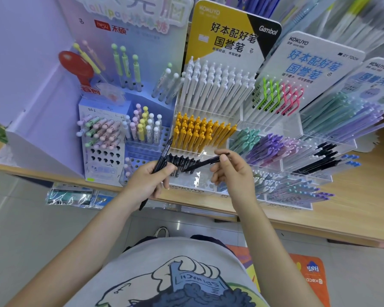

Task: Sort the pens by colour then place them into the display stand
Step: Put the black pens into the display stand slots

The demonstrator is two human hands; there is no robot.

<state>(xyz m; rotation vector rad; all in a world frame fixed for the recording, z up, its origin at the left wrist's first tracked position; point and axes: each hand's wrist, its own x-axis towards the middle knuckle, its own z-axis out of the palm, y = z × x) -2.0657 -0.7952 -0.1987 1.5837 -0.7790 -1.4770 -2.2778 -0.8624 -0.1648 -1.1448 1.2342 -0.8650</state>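
Observation:
My left hand (150, 181) grips a bunch of black pens (164, 151) that stick up past my fingers, with one tip showing below my wrist. My right hand (233, 171) pinches a single black pen (205, 162) between thumb and fingers, its lower end pointing left toward the front row. That front row of the clear tiered display stand (186, 189) holds a few black pens (182, 161). Behind it stands a row of yellow pens (200, 131), and white pens (215, 85) fill the top tier.
Pastel pens fill a blue stand (102, 138) on the left. To the right, clear stands hold green and pink clip pens (277, 96), purple and teal pens (266, 145) and black pens (319, 158). All stand on a wooden shelf (353, 207). Packets (75, 196) hang below its edge.

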